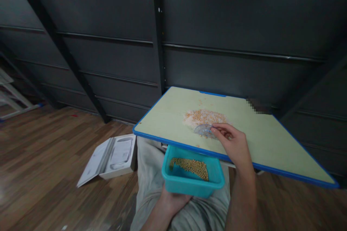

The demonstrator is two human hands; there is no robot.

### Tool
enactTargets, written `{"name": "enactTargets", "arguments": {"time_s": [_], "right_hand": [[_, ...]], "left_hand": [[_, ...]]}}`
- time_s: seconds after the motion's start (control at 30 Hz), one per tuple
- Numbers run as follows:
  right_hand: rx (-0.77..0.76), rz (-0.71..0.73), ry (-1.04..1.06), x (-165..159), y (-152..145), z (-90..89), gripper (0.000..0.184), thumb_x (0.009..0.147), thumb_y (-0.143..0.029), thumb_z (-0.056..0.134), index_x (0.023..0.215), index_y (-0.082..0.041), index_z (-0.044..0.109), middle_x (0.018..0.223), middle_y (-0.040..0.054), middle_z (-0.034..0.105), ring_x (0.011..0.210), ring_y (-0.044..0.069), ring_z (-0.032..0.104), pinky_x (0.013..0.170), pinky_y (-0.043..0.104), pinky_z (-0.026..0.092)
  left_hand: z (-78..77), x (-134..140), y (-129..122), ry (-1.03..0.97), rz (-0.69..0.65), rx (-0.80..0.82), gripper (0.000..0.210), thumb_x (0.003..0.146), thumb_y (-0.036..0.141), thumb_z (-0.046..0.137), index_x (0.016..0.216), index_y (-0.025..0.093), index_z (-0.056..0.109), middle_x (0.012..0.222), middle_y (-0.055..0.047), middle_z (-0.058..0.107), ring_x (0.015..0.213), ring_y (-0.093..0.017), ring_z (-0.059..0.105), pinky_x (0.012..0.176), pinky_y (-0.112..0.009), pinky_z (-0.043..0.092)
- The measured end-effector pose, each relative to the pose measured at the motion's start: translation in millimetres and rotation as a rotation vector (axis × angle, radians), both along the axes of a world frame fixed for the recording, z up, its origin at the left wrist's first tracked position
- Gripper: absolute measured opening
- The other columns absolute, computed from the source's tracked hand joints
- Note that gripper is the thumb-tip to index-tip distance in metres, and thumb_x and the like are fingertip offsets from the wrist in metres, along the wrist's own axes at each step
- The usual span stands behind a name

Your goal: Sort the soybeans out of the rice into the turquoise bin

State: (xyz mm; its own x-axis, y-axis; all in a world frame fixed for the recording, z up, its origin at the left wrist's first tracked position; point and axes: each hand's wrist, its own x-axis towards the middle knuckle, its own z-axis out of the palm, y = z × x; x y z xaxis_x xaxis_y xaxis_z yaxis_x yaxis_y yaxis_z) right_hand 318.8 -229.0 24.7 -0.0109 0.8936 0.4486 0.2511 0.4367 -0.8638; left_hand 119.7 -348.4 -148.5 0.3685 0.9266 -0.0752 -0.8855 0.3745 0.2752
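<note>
My right hand (230, 139) pinches a clear, half-round plastic piece that looks like a protractor (202, 129). Its curved edge rests at the near side of a spread pile of round yellow-orange beans (204, 116), mixed with white grains (190, 120). The pile lies on a pale yellow table top (162, 115) with a blue rim. Below the near edge, my left hand (173, 199) supports a turquoise plastic box (189, 184) from underneath, its fingers partly hidden. Inside the box, round tan beans (191, 166) lie in a band across the bottom.
An open white carton (120, 166) with a moulded insert sits on the wooden floor (54, 158) at left. Dark metal panels (108, 11) stand behind the table. A dark, partly pixelated object (260, 107) is at the table's far right edge. A few stray beans (200, 102) lie beyond the pile.
</note>
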Motion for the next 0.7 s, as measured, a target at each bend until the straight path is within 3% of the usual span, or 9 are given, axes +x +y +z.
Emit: {"name": "enactTargets", "arguments": {"time_s": [0.4,0.5,0.7], "right_hand": [[-0.004,0.022,-0.019,-0.1,-2.5,3.8,0.026,0.091,-0.048,0.090,0.096,-0.024,0.097,0.089,0.0081,0.087,0.069,0.022,0.063,0.064,0.036,0.050],[-0.011,0.042,-0.028,-0.2,-3.5,4.7,0.025,0.090,-0.047,0.091,0.097,-0.024,0.098,0.090,0.0080,0.088,0.068,0.021,0.063,0.062,0.036,0.050],[-0.012,0.090,-0.064,1.4,-5.9,5.5,0.022,0.089,-0.044,0.089,0.096,-0.026,0.098,0.085,0.0067,0.087,0.067,0.021,0.064,0.062,0.035,0.050]], "left_hand": [[-10.7,-2.2,3.3,0.021,-0.027,0.015,0.040,0.111,0.048,0.071,0.141,0.033,0.093,0.156,-0.009,0.090,0.175,-0.035,0.061,0.154,-0.058,0.034],[-8.9,-2.3,3.7,0.034,-0.028,0.008,0.040,0.112,0.046,0.067,0.142,0.035,0.092,0.157,-0.007,0.089,0.175,-0.033,0.061,0.154,-0.057,0.033],[1.5,2.1,6.4,0.012,-0.023,-0.002,0.051,0.113,0.038,0.064,0.161,0.035,0.082,0.160,-0.008,0.088,0.173,-0.033,0.063,0.153,-0.059,0.036]]}}
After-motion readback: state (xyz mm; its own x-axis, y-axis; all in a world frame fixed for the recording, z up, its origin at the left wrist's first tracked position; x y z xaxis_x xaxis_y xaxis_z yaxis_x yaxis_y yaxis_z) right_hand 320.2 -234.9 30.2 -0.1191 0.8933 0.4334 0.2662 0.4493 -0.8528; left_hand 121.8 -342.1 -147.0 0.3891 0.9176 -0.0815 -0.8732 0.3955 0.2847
